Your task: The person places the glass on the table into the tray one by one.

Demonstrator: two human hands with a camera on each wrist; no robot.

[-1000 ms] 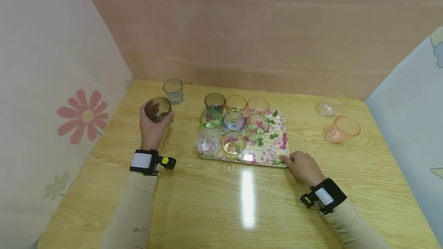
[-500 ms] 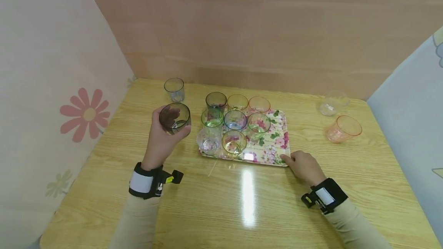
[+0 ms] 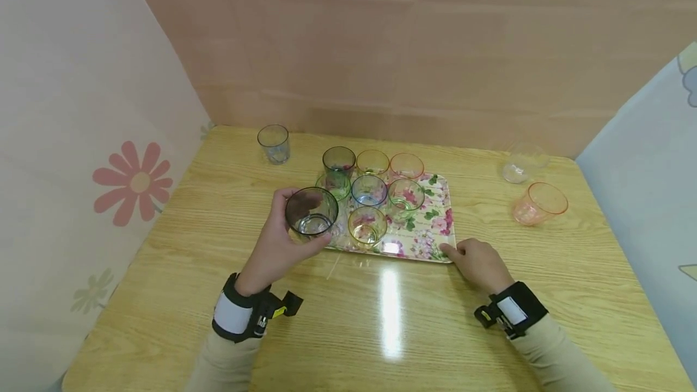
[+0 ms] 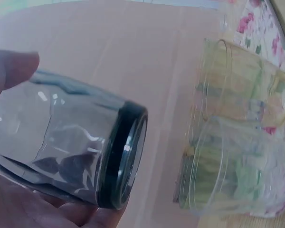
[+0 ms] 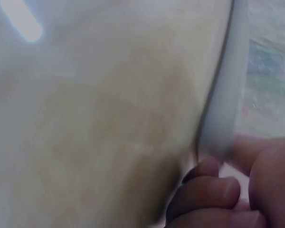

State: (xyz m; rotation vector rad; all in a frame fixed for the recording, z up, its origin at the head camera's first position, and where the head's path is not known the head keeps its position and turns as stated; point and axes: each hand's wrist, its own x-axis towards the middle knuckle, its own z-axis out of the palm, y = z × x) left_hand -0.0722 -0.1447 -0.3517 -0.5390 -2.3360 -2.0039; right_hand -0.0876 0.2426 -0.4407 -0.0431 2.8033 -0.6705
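My left hand (image 3: 283, 247) grips a dark grey drinking glass (image 4: 69, 142) by its side, thumb and fingers on opposite walls. In the head view that glass overlaps the front left corner of the floral tray (image 3: 425, 241), covering most of a clear glass (image 4: 242, 166) there. Several tinted glasses stand in rows on the tray, among them a yellow glass (image 3: 367, 227), a blue glass (image 3: 369, 191) and a green glass (image 3: 405, 198). At the tray's front right corner my right hand (image 3: 481, 264) pinches the rim, thumb on top and the other fingers curled beneath.
At the back left of the wooden table (image 3: 337, 331) stands a bluish glass (image 3: 274, 145). To the right of the tray are an orange-pink glass (image 3: 539, 204) and a clear glass (image 3: 520, 165). A papered wall rises behind the table, with others on both sides.
My left hand has carried the dark grey glass rightward and nearer to me, from the table's left side to the tray's front left corner. My right hand has stayed at the tray's corner.
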